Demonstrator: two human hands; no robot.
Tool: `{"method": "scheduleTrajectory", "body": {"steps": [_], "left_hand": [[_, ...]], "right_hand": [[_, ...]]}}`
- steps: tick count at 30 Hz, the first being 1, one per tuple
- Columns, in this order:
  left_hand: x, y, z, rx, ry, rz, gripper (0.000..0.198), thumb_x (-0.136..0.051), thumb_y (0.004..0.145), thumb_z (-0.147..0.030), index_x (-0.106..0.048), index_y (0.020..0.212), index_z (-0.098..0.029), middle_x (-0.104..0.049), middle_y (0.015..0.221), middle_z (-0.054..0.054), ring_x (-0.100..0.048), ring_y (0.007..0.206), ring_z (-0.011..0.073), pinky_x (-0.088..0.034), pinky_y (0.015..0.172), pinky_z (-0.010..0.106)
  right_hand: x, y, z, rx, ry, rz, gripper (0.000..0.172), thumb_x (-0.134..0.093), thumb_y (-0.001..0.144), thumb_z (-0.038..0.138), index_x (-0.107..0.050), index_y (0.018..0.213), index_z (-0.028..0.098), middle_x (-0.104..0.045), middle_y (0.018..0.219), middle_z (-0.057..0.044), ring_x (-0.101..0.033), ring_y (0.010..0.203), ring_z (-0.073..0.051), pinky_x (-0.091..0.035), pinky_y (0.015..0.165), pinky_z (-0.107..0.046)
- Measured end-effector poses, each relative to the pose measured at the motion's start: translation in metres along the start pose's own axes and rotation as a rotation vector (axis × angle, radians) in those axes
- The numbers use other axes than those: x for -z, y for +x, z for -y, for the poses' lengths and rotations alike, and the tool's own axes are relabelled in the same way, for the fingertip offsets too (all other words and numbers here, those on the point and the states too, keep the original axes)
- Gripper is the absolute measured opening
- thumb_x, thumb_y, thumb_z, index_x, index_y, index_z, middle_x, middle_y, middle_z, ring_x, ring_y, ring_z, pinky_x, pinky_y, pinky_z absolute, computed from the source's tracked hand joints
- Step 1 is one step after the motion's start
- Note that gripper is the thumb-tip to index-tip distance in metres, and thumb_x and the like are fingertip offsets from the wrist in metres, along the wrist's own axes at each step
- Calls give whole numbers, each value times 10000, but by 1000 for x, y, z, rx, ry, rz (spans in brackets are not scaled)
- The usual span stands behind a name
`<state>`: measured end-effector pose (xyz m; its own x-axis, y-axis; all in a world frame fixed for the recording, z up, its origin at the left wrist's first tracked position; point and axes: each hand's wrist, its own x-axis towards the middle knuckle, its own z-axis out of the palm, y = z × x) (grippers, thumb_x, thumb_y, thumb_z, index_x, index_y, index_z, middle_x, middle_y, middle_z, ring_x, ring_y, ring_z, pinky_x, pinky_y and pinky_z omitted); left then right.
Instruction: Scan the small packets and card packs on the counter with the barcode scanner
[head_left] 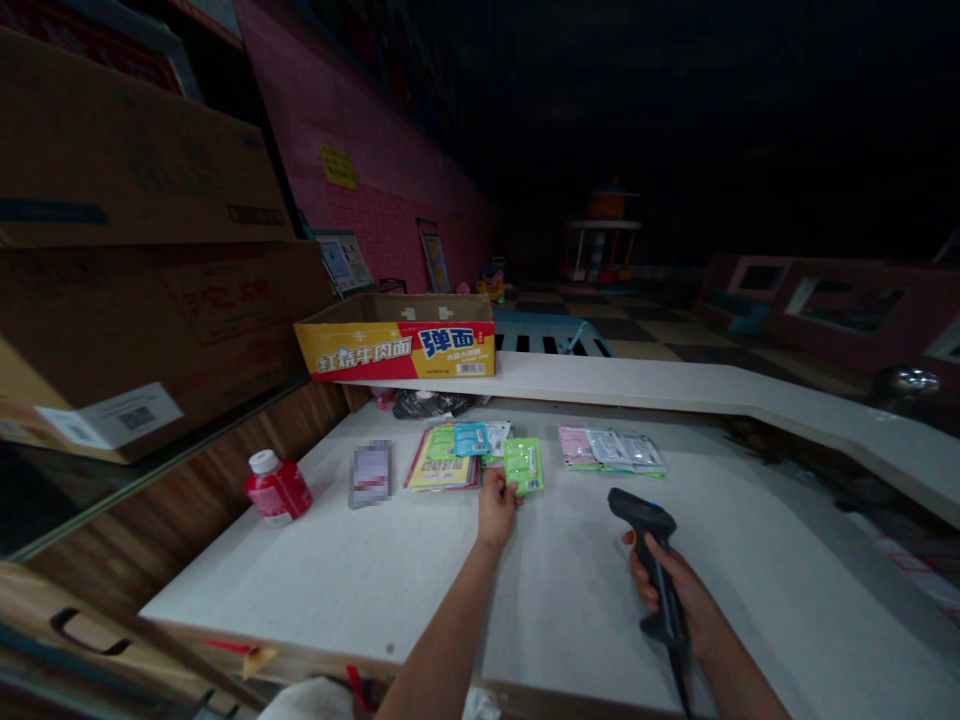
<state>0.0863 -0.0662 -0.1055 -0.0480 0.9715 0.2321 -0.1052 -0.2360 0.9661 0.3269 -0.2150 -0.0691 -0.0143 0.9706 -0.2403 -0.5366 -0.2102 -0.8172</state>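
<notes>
The person's left hand [496, 512], at the centre of the frame, pinches the lower left edge of a bright green, flat, rectangular plastic packet [524, 462] between thumb and fingers. The packet is just right of a stack of red-edged, yellow-printed flat sheets [442, 474], on which a small blue packet [472, 438] lies.

At the lower right, the person's right hand [694, 600] has its fingers curled around the handle of a black handheld scanner [646, 516], its head tilted toward the upper left and its cable running down to the bottom edge.

Right of centre, beyond the scanner, pink and silvery flat packets [611, 450] lie overlapped in a row on the white tabletop [337, 580]. At the left, a red bottle with a white cap [278, 490] leans to one side. Upper left of centre, an open yellow-and-red cardboard box [397, 347] sits on a white ledge [637, 378].
</notes>
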Motion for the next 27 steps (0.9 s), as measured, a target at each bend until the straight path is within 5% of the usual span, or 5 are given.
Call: {"method": "scheduleTrajectory", "body": {"steps": [6,10,20,27], "left_hand": [[-1,-1,-11,25,82,9,401,-642,693,-543,-448,811,-212,-534,747,-23,-564,607,121,-518,552,269],[-19,-1,-13,79,-23,2,455,-717,625,-541,-469,807,-205,-550,753,-22,-595,610,131,-553,551,297],[-136,36,-5,267,-304,124,388,-793,627,-326,-476,798,-181,-587,695,-39,-648,563,136,-607,641,378],[-205,74,-5,370,34,88,226,-626,698,-28,-471,772,-176,-568,707,-29,-646,620,131,-584,581,289]], "right_hand": [[22,0,2,133,330,85,350,-720,779,482,-593,946,202,-413,569,77,-307,385,-32,-262,357,-138],[21,3,6,156,455,63,319,-717,791,453,-602,930,191,-389,578,79,-319,399,-33,-285,367,-135],[21,7,11,199,625,10,295,-716,802,418,-605,933,179,-399,586,82,-329,411,-26,-301,382,-122],[21,11,11,213,596,-11,316,-722,788,456,-613,925,193,-373,586,83,-314,410,-32,-301,374,-132]]}}
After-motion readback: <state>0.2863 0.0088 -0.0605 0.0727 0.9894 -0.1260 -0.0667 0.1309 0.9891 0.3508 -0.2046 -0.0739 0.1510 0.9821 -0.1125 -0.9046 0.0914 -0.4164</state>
